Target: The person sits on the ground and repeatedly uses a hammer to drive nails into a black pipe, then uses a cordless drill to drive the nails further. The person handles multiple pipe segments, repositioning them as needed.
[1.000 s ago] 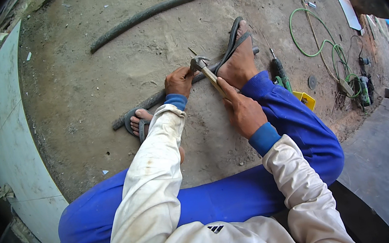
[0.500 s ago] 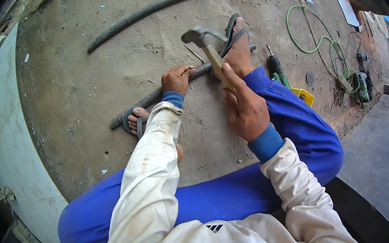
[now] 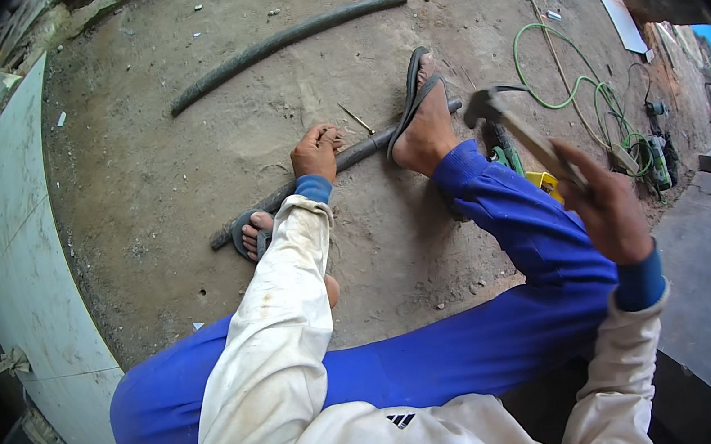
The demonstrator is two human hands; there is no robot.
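A dark grey pipe [image 3: 352, 153] lies across the dirt, pinned under both of my sandalled feet. My left hand [image 3: 317, 153] rests at the pipe between the feet, fingers curled together; what they hold, if anything, is too small to make out. Just right of those fingers, a thin metal rod like a long nail [image 3: 357, 119] slants up from the pipe; whether it is stuck in the pipe cannot be seen. Off to the right, my right hand [image 3: 610, 206] is closed round the wooden handle of a claw hammer [image 3: 535, 142], its metal head raised over the ground.
Farther away lies another curved grey pipe [image 3: 284, 39]. Past my right foot are a green drill [image 3: 504, 147], a yellow object [image 3: 544, 185], a green cable [image 3: 561, 34] and a green power tool [image 3: 659, 161]. A pale panel [image 3: 26, 241] borders the left side.
My right hand has swung the hammer away to the right, from above the pipe to beside my right leg. The left hand stays at the pipe, its fingers drawn back slightly.
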